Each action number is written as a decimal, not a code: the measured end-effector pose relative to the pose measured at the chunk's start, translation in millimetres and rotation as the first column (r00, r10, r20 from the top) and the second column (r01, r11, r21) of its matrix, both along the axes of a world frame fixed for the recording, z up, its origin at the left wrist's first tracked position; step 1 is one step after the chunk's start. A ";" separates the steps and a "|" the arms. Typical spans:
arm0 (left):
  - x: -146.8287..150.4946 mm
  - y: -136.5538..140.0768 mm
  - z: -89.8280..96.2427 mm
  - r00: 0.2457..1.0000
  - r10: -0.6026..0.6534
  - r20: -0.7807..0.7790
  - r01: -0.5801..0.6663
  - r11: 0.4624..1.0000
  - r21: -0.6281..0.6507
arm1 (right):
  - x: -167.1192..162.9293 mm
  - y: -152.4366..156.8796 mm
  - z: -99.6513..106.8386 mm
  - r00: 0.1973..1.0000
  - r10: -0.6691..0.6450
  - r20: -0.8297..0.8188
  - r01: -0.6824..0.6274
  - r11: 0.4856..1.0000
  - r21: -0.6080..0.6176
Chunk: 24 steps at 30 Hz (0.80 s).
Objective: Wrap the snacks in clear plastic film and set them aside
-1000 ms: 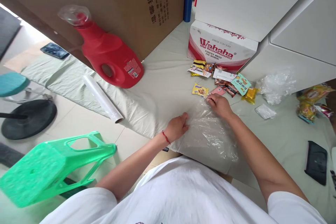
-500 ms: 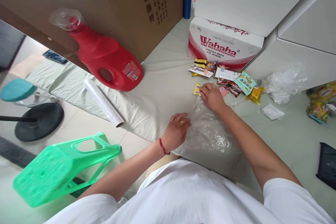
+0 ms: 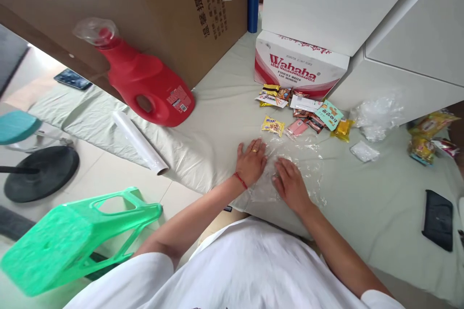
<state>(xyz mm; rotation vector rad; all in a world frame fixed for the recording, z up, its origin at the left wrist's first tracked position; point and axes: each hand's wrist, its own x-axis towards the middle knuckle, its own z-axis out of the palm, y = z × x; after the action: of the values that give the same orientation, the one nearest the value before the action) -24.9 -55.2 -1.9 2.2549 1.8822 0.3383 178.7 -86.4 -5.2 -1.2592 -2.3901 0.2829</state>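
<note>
A clear plastic bag lies spread on the pale green cloth in front of me. On its left edge rests my left hand, palm down with the fingers stretched out. My right hand lies on the middle of the bag, its fingers extended and slightly bent. Just beyond the bag is a yellow snack packet, apart from both hands. A pink packet sits to its right, near a pile of several small wrapped snacks.
Behind the snacks stands a Wahaha water carton. A red jug and a plastic roll are at left, above a green stool. Crumpled plastic, a folded clear packet and a black phone-like object lie right.
My right hand has drawn back from the yellow packet onto the bag. My left hand has moved slightly forward and flattened. The view has shifted a little.
</note>
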 end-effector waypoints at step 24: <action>21.8 14.0 -6.3 0.994 -0.101 -0.035 0.099 0.994 -0.046 | -7.3 -6.4 2.4 0.986 -0.101 -0.132 0.078 0.983 -0.168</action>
<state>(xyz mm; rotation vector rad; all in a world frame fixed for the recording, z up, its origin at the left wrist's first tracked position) -3.1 -41.2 -8.2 2.3309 1.7672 0.2389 171.4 -92.8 -2.8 -1.3666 -2.2213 0.5302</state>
